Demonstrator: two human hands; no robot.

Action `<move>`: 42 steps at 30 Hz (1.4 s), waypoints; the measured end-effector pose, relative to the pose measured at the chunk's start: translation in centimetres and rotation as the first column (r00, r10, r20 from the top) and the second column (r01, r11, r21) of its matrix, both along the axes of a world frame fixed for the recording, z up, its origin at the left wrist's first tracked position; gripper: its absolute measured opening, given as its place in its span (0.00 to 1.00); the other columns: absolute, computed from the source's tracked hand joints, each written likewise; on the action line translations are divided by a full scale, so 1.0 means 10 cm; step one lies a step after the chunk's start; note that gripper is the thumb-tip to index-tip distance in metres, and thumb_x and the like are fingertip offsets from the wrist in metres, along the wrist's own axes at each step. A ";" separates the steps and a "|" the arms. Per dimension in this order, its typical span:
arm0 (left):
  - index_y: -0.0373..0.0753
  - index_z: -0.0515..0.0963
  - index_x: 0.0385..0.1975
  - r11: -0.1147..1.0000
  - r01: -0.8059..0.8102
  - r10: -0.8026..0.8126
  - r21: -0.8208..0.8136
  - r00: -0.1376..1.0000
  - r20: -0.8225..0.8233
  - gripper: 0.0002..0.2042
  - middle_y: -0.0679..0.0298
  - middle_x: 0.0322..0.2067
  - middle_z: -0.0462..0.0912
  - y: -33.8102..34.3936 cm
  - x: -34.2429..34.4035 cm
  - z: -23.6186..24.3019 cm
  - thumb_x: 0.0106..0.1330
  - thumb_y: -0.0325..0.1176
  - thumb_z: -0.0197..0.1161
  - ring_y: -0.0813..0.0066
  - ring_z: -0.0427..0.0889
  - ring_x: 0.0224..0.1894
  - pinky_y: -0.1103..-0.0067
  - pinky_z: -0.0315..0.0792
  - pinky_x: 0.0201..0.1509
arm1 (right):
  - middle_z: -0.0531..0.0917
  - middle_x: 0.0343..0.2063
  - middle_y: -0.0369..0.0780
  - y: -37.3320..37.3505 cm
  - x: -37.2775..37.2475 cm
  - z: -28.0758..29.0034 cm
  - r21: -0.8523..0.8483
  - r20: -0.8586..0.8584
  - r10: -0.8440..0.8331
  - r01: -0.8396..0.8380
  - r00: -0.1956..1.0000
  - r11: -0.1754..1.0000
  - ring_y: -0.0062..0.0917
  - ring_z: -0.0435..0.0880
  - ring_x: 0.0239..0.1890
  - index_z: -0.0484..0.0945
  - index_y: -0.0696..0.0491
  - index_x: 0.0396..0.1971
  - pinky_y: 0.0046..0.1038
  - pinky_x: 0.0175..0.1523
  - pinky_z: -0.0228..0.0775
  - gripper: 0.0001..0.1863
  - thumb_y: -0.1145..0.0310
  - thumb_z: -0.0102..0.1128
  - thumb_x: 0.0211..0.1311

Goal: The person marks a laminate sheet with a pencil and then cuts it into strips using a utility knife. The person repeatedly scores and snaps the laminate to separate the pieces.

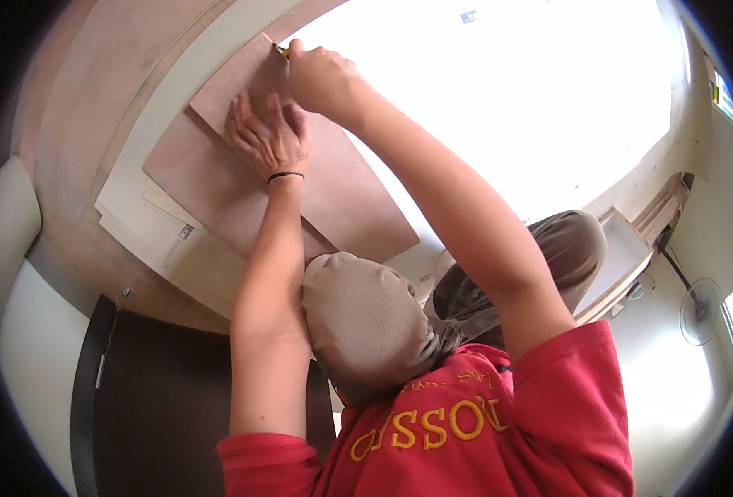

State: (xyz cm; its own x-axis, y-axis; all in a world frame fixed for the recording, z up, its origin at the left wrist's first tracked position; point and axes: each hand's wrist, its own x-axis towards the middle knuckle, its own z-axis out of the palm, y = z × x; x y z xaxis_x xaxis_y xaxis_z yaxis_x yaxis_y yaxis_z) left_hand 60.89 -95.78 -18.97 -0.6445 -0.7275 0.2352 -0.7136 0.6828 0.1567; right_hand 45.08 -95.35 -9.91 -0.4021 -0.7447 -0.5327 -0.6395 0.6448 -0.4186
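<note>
A: so where's the brown sheet (354, 182)?

B: lapped over a second sheet (186, 170), pale boards (139, 219) underneath, left hand (270, 139) resting on the top one, fingers loosely spread

A: and the right hand (325, 79)?

B: fingers pinching a small yellow tool (284, 53), tip right by the sheet's top corner

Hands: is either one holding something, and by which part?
The right hand grips a small tool behind its dark tip; the left hand, spread on the brown sheet, grips nothing.
</note>
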 end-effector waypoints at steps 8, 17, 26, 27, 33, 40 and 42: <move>0.52 0.70 0.62 0.999 0.001 -0.005 0.039 0.995 0.096 0.21 0.53 0.53 0.71 0.03 0.06 -0.11 0.70 0.44 0.55 0.51 0.70 0.56 0.58 0.69 0.56 | 0.85 0.35 0.55 -0.05 0.01 -0.12 -0.005 -0.038 0.005 -0.005 0.999 1.000 0.46 0.88 0.40 0.69 0.61 0.54 0.40 0.42 0.82 0.17 0.69 0.47 0.68; 0.42 0.61 0.69 0.991 0.022 -0.016 0.136 0.999 -0.049 0.28 0.50 0.70 0.58 0.80 0.19 0.18 0.72 0.47 0.48 0.49 0.58 0.71 0.53 0.56 0.69 | 0.85 0.43 0.52 -0.13 -0.05 -0.08 0.073 -0.031 0.006 -0.004 1.000 0.997 0.42 0.87 0.47 0.72 0.59 0.51 0.38 0.49 0.80 0.16 0.68 0.49 0.66; 0.44 0.63 0.68 0.986 0.043 -0.045 0.161 0.999 0.005 0.28 0.51 0.69 0.59 0.76 0.24 0.06 0.68 0.44 0.51 0.47 0.58 0.71 0.51 0.55 0.69 | 0.84 0.37 0.58 -0.03 -0.08 -0.14 0.003 0.025 -0.021 0.020 0.999 1.000 0.50 0.86 0.43 0.69 0.59 0.51 0.46 0.48 0.78 0.15 0.68 0.47 0.67; 0.44 0.63 0.68 0.985 0.043 -0.045 0.167 0.999 0.007 0.28 0.51 0.69 0.59 0.76 0.25 0.06 0.68 0.43 0.51 0.47 0.58 0.71 0.51 0.55 0.69 | 0.84 0.37 0.59 -0.02 -0.07 -0.15 0.003 0.037 -0.028 0.028 0.999 1.000 0.53 0.85 0.43 0.69 0.58 0.53 0.48 0.48 0.76 0.17 0.68 0.45 0.68; 0.45 0.63 0.69 0.978 0.039 -0.046 0.204 0.998 0.031 0.28 0.51 0.71 0.57 0.75 0.26 0.06 0.67 0.42 0.50 0.48 0.56 0.73 0.51 0.53 0.71 | 0.84 0.33 0.58 0.04 -0.10 -0.19 -0.024 0.059 -0.016 0.018 0.998 1.000 0.52 0.86 0.39 0.67 0.59 0.46 0.47 0.42 0.79 0.13 0.70 0.49 0.65; 0.43 0.61 0.71 0.966 0.012 -0.032 0.260 0.997 0.070 0.30 0.53 0.71 0.58 0.70 0.20 0.17 0.67 0.42 0.47 0.52 0.55 0.74 0.51 0.48 0.73 | 0.84 0.33 0.58 0.03 -0.08 -0.15 -0.016 0.071 -0.008 0.009 0.997 1.000 0.52 0.86 0.39 0.67 0.58 0.46 0.48 0.43 0.79 0.12 0.70 0.49 0.65; 0.43 0.60 0.71 0.970 0.016 -0.033 0.243 0.997 0.066 0.30 0.54 0.71 0.59 0.69 0.18 0.17 0.67 0.42 0.46 0.52 0.56 0.74 0.51 0.48 0.73 | 0.84 0.33 0.58 0.03 -0.10 -0.16 -0.036 0.060 -0.017 0.019 0.998 0.999 0.52 0.86 0.38 0.67 0.58 0.46 0.47 0.43 0.79 0.12 0.70 0.49 0.65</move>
State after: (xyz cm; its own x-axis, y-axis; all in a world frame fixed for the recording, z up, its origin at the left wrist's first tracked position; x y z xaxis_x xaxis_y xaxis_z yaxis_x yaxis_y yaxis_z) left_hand 62.70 -88.84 -17.32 -0.6713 -0.7411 0.0084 -0.7122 0.6481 0.2699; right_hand 44.05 -95.04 -11.55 -0.3841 -0.7568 -0.5289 -0.6011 0.6398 -0.4789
